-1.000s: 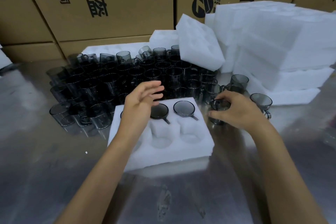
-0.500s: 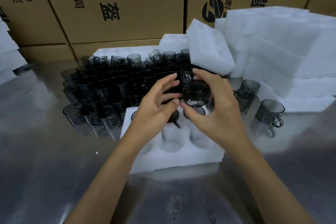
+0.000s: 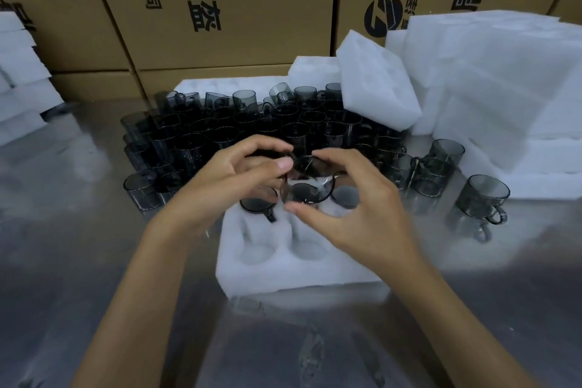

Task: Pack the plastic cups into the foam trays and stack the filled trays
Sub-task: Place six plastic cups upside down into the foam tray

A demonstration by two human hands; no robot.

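A smoky grey plastic cup (image 3: 307, 181) is tilted in the air above the far row of a white foam tray (image 3: 296, 264). My left hand (image 3: 233, 176) and my right hand (image 3: 349, 201) both grip it, fingers curled round its rim and wall. Two cups (image 3: 258, 203) sit in the tray's far row, one on the left and one (image 3: 346, 195) on the right. The two near pockets are bare foam. A dense crowd of loose cups (image 3: 239, 132) stands behind the tray.
A few handled cups (image 3: 482, 198) stand to the right on the metal table (image 3: 78, 261). White foam trays are piled at the right (image 3: 504, 79) and at the left edge (image 3: 19, 85). Cardboard boxes (image 3: 233, 3) form the back wall.
Both hands have lowered the cup a little toward the tray's far row. A second ago my right hand took it from the table at the right and my left hand was bare.
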